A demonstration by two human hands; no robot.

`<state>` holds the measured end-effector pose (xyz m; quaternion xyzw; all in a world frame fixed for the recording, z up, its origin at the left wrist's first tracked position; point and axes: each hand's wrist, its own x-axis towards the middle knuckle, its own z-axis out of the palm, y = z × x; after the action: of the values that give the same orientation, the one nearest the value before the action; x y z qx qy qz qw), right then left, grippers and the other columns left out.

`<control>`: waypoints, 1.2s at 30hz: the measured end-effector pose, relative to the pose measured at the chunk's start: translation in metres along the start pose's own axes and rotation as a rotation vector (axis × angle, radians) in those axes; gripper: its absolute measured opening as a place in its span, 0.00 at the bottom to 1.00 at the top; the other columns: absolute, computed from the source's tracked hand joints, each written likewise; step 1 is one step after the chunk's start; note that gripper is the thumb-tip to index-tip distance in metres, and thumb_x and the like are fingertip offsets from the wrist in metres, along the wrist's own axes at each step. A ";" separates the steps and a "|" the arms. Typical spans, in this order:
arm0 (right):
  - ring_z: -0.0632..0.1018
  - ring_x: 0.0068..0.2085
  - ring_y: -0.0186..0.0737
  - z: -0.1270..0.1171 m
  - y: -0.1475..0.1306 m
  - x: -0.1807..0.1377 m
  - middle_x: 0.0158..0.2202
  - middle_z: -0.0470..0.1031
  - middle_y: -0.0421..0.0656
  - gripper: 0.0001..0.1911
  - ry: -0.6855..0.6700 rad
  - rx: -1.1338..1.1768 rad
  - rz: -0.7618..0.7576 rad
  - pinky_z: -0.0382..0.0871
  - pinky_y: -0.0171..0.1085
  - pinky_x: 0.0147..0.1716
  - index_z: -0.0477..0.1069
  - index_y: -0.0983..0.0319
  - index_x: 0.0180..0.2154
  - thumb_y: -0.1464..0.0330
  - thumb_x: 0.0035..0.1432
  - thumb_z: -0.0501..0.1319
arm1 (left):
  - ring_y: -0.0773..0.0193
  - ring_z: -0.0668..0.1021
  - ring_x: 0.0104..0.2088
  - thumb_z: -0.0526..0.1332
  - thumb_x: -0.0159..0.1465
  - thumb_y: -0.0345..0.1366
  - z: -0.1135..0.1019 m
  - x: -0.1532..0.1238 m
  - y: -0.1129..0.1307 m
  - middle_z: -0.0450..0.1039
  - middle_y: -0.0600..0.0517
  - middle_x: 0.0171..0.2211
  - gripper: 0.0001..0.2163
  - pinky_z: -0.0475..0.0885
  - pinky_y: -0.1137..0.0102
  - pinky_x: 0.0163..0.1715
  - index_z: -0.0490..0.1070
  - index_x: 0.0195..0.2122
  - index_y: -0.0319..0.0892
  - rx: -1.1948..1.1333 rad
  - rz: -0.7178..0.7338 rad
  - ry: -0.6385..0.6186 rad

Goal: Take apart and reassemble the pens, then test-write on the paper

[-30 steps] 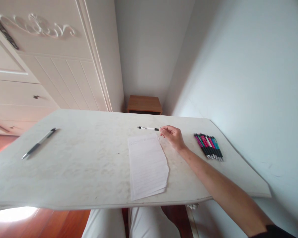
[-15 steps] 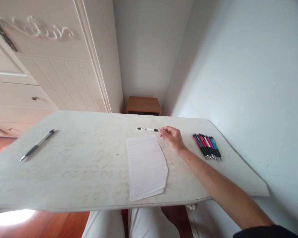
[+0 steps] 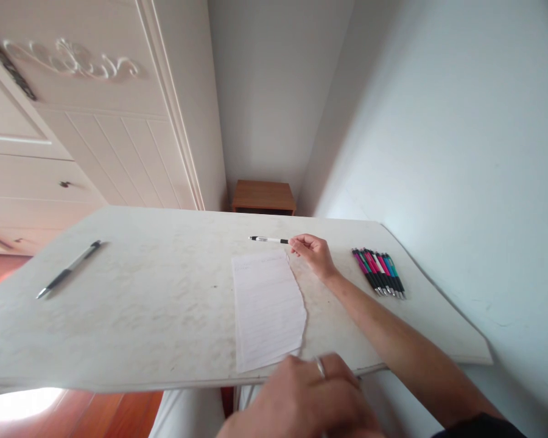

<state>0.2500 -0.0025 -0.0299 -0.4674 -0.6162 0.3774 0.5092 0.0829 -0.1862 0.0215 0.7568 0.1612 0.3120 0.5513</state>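
Note:
My right hand (image 3: 314, 253) is beyond the top right corner of the paper, closed in a pinch on the dark end of a white and black pen (image 3: 268, 239). The pen lies level across the view, its clicker end pointing left. A lined sheet of paper (image 3: 268, 313) with a torn right edge lies in front of it, faint writing along its top. My left hand (image 3: 308, 395), with a ring on one finger, is close to the camera at the table's near edge. It is blurred and its fingertips are hidden.
A row of several coloured pens (image 3: 379, 272) lies at the right. Another white and black pen (image 3: 68, 269) rests at the left of the white table (image 3: 155, 304). Behind stand a brown wooden cabinet (image 3: 263, 194) and a pale wardrobe (image 3: 119, 121); a wall borders the right side.
My left hand has come into view at the bottom, over the near edge. My right hand still holds the pen in nearly the same spot.

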 end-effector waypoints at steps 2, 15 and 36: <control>0.73 0.26 0.35 0.000 0.000 -0.001 0.24 0.76 0.42 0.19 -0.007 0.005 -0.001 0.69 0.35 0.28 0.75 0.63 0.30 0.53 0.52 0.66 | 0.61 0.76 0.31 0.58 0.67 0.39 -0.038 0.004 -0.003 0.74 0.47 0.32 0.06 0.72 0.66 0.30 0.72 0.36 0.46 0.215 -0.062 0.262; 0.74 0.28 0.35 0.007 -0.008 -0.008 0.28 0.77 0.42 0.18 -0.058 -0.047 -0.076 0.69 0.34 0.31 0.75 0.63 0.31 0.53 0.57 0.63 | 0.65 0.77 0.26 0.64 0.57 0.56 -0.188 0.042 -0.060 0.75 0.46 0.34 0.24 0.66 0.75 0.17 0.73 0.41 0.37 -0.179 -0.515 0.509; 0.73 0.27 0.36 0.017 -0.007 -0.004 0.25 0.76 0.42 0.19 -0.055 -0.082 0.010 0.68 0.35 0.29 0.74 0.62 0.27 0.52 0.56 0.63 | 0.60 0.82 0.36 0.59 0.63 0.32 -0.198 0.039 -0.091 0.81 0.50 0.36 0.11 0.76 0.68 0.41 0.79 0.44 0.43 0.688 -0.035 0.522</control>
<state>0.2325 -0.0084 -0.0272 -0.4803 -0.6426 0.3670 0.4709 -0.0077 0.0133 -0.0131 0.7894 0.4027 0.4116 0.2129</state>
